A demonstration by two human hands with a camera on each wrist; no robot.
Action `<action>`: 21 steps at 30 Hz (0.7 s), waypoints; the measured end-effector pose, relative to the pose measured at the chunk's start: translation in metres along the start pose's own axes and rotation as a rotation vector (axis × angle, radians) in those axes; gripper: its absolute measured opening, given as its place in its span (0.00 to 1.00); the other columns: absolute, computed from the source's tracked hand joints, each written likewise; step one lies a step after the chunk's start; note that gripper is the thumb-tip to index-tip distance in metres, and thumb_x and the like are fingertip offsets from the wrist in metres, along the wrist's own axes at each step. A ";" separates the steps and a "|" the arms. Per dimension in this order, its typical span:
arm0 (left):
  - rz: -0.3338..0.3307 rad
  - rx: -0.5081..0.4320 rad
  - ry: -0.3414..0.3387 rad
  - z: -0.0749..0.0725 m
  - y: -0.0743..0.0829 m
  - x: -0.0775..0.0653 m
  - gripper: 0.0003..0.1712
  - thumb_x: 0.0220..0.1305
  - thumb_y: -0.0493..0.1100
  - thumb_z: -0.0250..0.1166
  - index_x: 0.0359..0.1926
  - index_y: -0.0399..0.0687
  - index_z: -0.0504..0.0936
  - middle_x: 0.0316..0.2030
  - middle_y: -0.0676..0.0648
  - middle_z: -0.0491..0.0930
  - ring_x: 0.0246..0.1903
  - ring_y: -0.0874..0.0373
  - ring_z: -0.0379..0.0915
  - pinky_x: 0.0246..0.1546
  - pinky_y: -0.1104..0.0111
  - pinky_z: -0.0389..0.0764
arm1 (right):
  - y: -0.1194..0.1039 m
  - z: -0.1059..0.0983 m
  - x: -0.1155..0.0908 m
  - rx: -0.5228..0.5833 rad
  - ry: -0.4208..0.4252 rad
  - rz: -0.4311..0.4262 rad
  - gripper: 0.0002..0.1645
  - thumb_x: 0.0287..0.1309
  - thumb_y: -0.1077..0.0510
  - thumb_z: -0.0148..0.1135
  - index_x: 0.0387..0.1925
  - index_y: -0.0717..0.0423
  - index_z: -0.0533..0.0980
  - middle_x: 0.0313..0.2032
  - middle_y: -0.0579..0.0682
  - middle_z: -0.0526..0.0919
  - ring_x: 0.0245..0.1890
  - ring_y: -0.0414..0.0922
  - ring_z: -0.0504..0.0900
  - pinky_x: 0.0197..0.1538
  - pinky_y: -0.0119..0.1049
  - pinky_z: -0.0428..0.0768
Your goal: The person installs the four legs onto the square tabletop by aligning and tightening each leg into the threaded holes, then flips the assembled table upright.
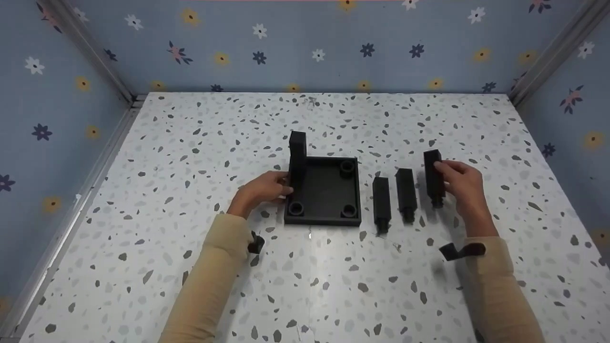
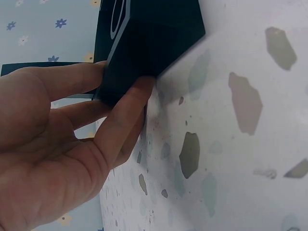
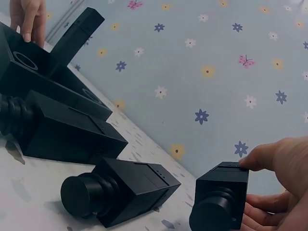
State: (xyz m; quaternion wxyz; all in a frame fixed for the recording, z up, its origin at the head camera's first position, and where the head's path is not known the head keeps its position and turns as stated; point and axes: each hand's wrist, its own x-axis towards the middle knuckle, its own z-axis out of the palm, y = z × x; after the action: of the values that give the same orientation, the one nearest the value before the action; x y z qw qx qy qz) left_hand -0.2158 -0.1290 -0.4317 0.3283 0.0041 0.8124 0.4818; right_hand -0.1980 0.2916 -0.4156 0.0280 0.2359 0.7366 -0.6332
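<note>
At nine o'clock from my right fingers (image 1: 447, 169), clamped on a block (image 1: 431, 176) aligned twelve-to-six, sits the tray (image 1: 329, 183) my left fingers (image 1: 286, 191) grip.

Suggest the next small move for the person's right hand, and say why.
The right hand should probably turn its black post peg-down, ready for the tray's back right socket. The post's peg points towards the person, that socket holds no post, an upright post already stands at the back left corner, and the left hand grips the tray's left edge.
</note>
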 end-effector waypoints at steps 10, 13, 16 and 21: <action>-0.003 0.025 0.011 0.000 0.001 0.002 0.34 0.68 0.37 0.55 0.73 0.44 0.55 0.60 0.39 0.70 0.58 0.49 0.71 0.58 0.61 0.76 | -0.011 0.012 -0.008 0.061 -0.012 -0.102 0.31 0.56 0.48 0.67 0.57 0.59 0.71 0.47 0.46 0.74 0.47 0.40 0.76 0.41 0.23 0.81; -0.003 0.042 0.013 0.000 0.001 0.001 0.34 0.68 0.37 0.55 0.73 0.44 0.56 0.59 0.39 0.71 0.57 0.49 0.71 0.59 0.60 0.76 | -0.013 0.018 -0.009 0.087 0.008 -0.138 0.30 0.57 0.49 0.66 0.57 0.60 0.71 0.48 0.47 0.73 0.49 0.41 0.75 0.41 0.24 0.81; -0.004 0.056 0.013 0.000 0.001 0.000 0.34 0.68 0.37 0.55 0.73 0.45 0.56 0.58 0.40 0.72 0.57 0.49 0.72 0.59 0.60 0.75 | -0.014 0.024 -0.011 0.117 0.013 -0.184 0.28 0.57 0.51 0.66 0.55 0.60 0.72 0.45 0.47 0.74 0.48 0.41 0.75 0.41 0.24 0.82; -0.005 0.060 0.013 0.000 0.001 0.001 0.34 0.68 0.38 0.55 0.73 0.45 0.56 0.58 0.40 0.72 0.57 0.49 0.72 0.59 0.60 0.75 | -0.016 0.034 -0.013 0.140 0.000 -0.241 0.23 0.58 0.53 0.65 0.52 0.58 0.73 0.44 0.48 0.73 0.47 0.41 0.76 0.42 0.25 0.83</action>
State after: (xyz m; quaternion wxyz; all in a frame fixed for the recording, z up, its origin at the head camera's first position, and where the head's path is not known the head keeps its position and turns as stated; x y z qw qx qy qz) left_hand -0.2168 -0.1287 -0.4312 0.3241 0.0086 0.8287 0.4563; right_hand -0.2017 0.2544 -0.4028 -0.0650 0.1471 0.7138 -0.6816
